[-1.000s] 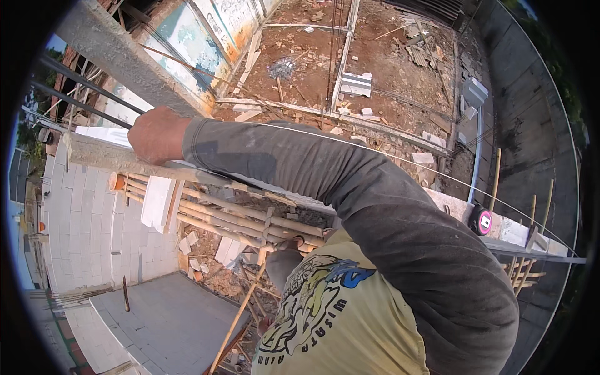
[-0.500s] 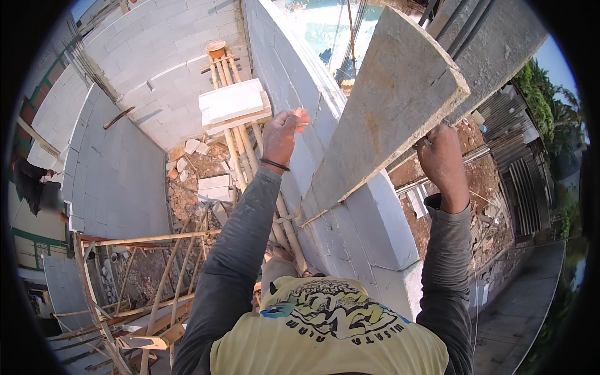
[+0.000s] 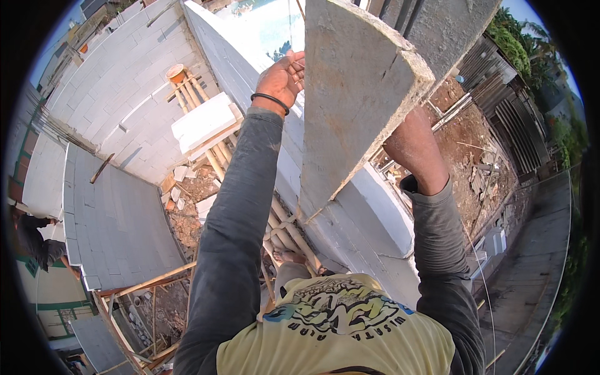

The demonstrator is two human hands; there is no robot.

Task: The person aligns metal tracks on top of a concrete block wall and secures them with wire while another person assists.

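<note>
A rough grey concrete column (image 3: 353, 94), its near edge jagged, rises from the block wall between my arms. My left hand (image 3: 282, 80) is raised at the column's left side, palm turned up, fingers apart and reaching toward its edge. Whether anything thin lies across those fingertips is too small to tell. A black band circles the left wrist. My right hand (image 3: 414, 140) reaches behind the column's right edge; its fingers are hidden there, so what it touches does not show. Below the column runs the pale block wall (image 3: 375, 206), next to my body.
Bamboo poles (image 3: 290, 231) lie under my feet along the wall. White blocks (image 3: 205, 123) rest on a board, with an orange bucket (image 3: 175, 74) beyond. Rubble (image 3: 181, 203) covers the ground below. Another person (image 3: 40, 240) is at far left. Metal sheets (image 3: 519, 134) stand at right.
My left hand has moved farther up to the column's left edge, its fingers loosening from a pinch. My right hand has slid farther behind the column. The whole view has shifted.
</note>
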